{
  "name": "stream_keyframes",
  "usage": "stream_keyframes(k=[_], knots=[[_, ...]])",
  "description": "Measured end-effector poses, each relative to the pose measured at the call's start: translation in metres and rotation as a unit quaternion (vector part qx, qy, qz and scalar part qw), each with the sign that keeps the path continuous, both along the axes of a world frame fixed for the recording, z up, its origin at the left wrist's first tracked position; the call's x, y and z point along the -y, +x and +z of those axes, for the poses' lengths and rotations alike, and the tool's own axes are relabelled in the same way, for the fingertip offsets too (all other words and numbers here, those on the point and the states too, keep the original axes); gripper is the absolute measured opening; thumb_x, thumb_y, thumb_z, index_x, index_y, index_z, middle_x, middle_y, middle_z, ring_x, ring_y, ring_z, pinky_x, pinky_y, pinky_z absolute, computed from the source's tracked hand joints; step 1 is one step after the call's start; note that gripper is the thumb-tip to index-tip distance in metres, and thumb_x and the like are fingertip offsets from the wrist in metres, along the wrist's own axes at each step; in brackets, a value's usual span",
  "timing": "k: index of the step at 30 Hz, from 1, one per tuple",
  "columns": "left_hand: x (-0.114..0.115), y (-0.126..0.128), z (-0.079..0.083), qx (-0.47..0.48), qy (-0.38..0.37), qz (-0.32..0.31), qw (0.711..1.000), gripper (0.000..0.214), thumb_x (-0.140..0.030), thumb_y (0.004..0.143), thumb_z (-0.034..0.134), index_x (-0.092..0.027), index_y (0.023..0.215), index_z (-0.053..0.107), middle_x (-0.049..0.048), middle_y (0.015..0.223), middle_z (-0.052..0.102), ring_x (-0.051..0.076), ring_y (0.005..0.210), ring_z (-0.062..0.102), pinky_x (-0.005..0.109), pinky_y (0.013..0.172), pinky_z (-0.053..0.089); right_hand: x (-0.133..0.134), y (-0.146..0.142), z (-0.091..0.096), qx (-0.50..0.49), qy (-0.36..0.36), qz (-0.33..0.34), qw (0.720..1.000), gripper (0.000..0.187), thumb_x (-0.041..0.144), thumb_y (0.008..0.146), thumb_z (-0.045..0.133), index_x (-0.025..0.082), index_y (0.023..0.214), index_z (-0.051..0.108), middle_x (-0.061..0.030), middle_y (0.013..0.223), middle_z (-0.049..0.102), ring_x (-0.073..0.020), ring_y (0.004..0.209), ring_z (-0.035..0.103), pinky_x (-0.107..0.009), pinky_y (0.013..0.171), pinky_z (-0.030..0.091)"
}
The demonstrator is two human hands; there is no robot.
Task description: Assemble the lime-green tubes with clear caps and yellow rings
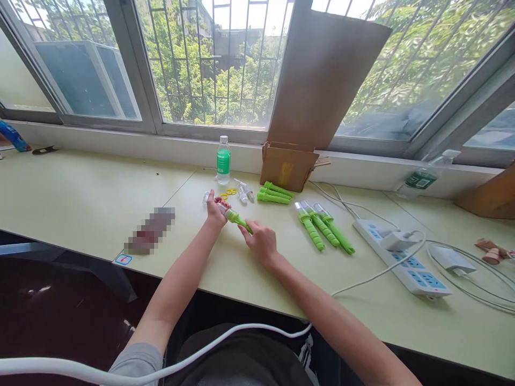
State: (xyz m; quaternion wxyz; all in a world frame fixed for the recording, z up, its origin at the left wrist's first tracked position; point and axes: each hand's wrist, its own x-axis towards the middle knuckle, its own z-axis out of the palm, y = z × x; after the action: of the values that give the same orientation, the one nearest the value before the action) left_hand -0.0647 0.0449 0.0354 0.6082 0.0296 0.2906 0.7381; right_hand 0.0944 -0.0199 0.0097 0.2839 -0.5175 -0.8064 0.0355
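Both hands hold one green-handled tool [236, 217] just above the pale green table [92, 198]. My left hand [215, 210] grips its clear capped end, fingers closed around it. My right hand [261, 242] pinches the green handle's lower end. Beyond the hands lie yellow rings [230, 191] and small clear caps [244, 192]. Three finished green tools with clear caps [324, 226] lie in a row to the right. Bare green handles [274, 194] rest in front of an open cardboard box [287, 166].
A water bottle with a green label [223, 160] stands by the window sill. A white power strip [402, 258] with a plugged charger and cables lies at the right. A second bottle [424, 176] lies on the sill. A white cable crosses my lap.
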Motion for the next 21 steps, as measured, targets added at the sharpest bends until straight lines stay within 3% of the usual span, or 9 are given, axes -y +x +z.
stream_keyframes(k=[6, 12, 21], knots=[[0.0027, -0.0024, 0.0062, -0.023, -0.014, -0.020, 0.999, 0.051, -0.062, 0.068, 0.062, -0.019, 0.060, 0.035, -0.0071, 0.045, 0.030, 0.006, 0.035, 0.034, 0.019, 0.036, 0.031, 0.0012, -0.0030, 0.0007, -0.090, -0.047, 0.083, 0.991, 0.037, 0.046, 0.089, 0.041, 0.019, 0.070, 0.058, -0.0006, 0.060, 0.052, -0.0118, 0.054, 0.040, -0.024, 0.053, 0.027], [0.0036, -0.0013, 0.0074, -0.045, 0.003, -0.034, 0.998, 0.055, -0.063, 0.065, 0.065, -0.019, 0.058, 0.033, -0.0069, 0.044, 0.031, 0.006, 0.034, 0.035, 0.019, 0.034, 0.029, -0.0056, -0.0005, 0.0013, -0.223, -0.164, 0.140, 0.951, 0.046, 0.055, 0.083, 0.044, 0.018, 0.055, 0.045, 0.0035, 0.051, 0.032, -0.0086, 0.048, 0.027, -0.024, 0.047, 0.020], [0.0044, -0.0023, 0.0083, -0.034, 0.019, -0.058, 0.998, 0.055, -0.063, 0.064, 0.066, -0.019, 0.057, 0.035, -0.0071, 0.042, 0.030, 0.005, 0.033, 0.031, 0.019, 0.032, 0.026, -0.0071, -0.0013, 0.0018, -0.322, -0.315, 0.148, 0.880, 0.050, 0.063, 0.074, 0.052, 0.019, 0.052, 0.042, 0.0045, 0.044, 0.035, -0.0063, 0.037, 0.028, -0.023, 0.038, 0.021]])
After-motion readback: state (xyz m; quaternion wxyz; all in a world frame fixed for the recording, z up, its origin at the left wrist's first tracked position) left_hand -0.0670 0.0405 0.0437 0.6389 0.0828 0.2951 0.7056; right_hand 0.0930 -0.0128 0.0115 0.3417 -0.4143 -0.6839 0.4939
